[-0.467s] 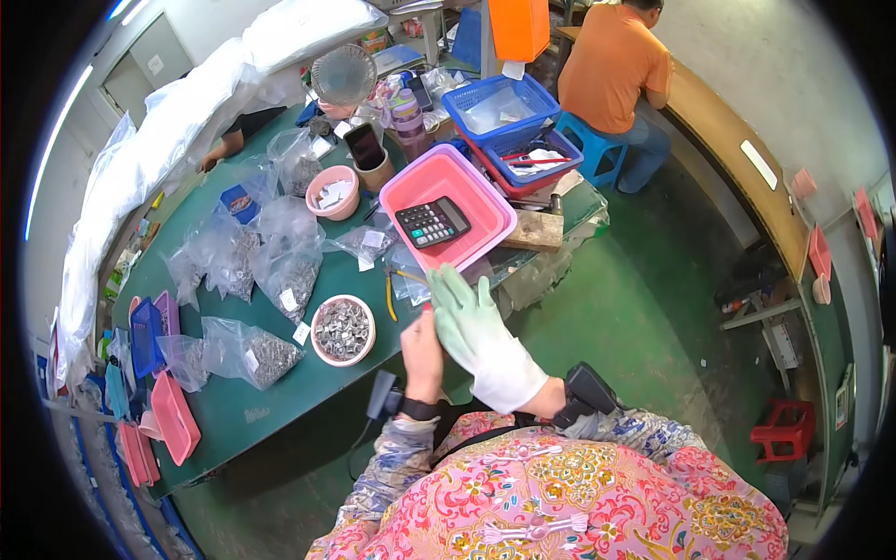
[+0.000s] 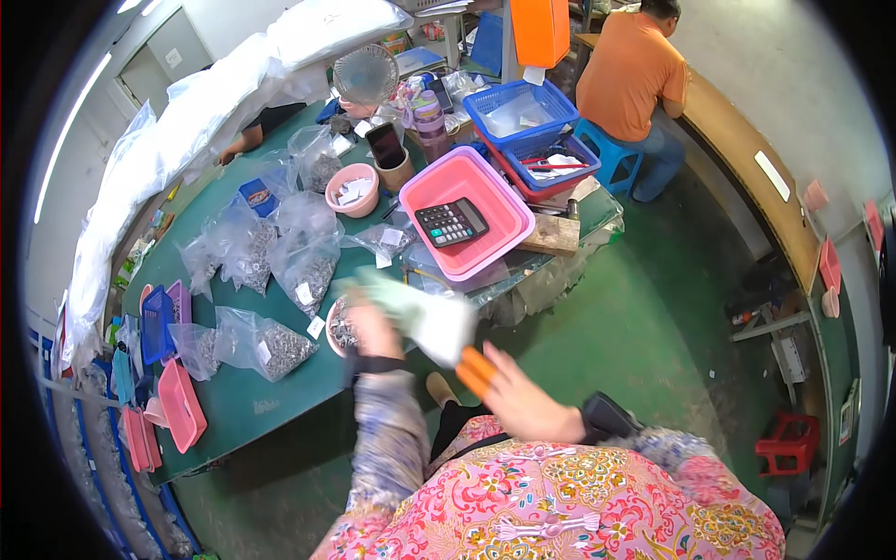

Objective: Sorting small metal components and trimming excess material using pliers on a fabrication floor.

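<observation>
Your one green table (image 2: pixel 299 397) fills the left and centre of the frame, its goods pushed back, perhaps to leave the near edge free. Two pink tubs (image 2: pixel 462 177) sit nested at upper centre, probably to save room; behind them two blue baskets (image 2: pixel 523 140) are stacked, likely for the same reason. At least five clear bags (image 2: pixel 280 350) lie at centre left, seemingly to keep small metal parts sorted. Two pale pink bowls (image 2: pixel 353 210) stand among them: one holds paper slips, the other metal parts. One pale glove (image 2: pixel 434 317) is just below centre, blurred, stretching between your two hands. Your left hand (image 2: pixel 371 327) overlaps its far end; blur hides whether those fingers grip it. Your right hand (image 2: pixel 532 406) is bare, its fingers meeting something orange (image 2: pixel 477 371) by the cuff; I cannot tell whether they grasp. One calculator (image 2: pixel 451 222) lies inside the upper tub.
</observation>
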The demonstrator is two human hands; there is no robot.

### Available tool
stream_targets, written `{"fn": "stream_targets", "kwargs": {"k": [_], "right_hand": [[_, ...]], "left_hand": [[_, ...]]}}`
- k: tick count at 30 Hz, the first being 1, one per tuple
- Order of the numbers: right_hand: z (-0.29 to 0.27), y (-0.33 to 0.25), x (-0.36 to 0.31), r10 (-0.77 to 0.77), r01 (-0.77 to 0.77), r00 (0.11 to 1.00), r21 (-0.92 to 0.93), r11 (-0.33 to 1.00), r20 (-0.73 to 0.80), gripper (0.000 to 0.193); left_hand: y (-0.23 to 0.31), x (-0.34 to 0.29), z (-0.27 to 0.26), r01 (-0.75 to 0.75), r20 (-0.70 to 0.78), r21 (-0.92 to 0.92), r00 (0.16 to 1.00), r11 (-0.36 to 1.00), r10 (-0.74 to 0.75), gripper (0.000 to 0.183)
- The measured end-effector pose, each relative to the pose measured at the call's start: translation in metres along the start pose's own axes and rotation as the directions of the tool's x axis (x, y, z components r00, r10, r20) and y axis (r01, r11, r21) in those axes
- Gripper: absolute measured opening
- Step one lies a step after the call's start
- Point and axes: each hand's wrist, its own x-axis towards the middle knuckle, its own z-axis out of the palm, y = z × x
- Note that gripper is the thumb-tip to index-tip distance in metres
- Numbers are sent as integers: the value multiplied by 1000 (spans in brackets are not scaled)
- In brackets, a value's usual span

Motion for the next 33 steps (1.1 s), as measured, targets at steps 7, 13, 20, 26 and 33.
{"fn": "stream_targets", "kwargs": {"k": [7, 13, 20, 26, 33], "right_hand": [[-58, 39, 6, 485, -393, 839, 341, 854, -248, 69], [-47, 48, 85, 400, -310, 905, 868, 388, 144, 93], [-73, 61, 140, 319, -211, 922, 976, -60, 219, 41], [-137, 136, 227, 217, -98, 964, 562, 821, -150, 36], [-244, 296, 337, -144, -33, 922, -441, 897, -361, 35]], "left_hand": [[94, -45, -1, -203, 455, -282, 832, 937, 318, 21], [74, -125, 18, 148, 600, -355, 793, 923, 103, 20], [41, -76, -37, -223, 561, 121, 819, 967, 118, 31], [47, -35, -95, -105, 408, 50, 910, 993, 75, 34], [40, -15, -181, -53, 21, 86, 998, 995, 52, 26]]}}
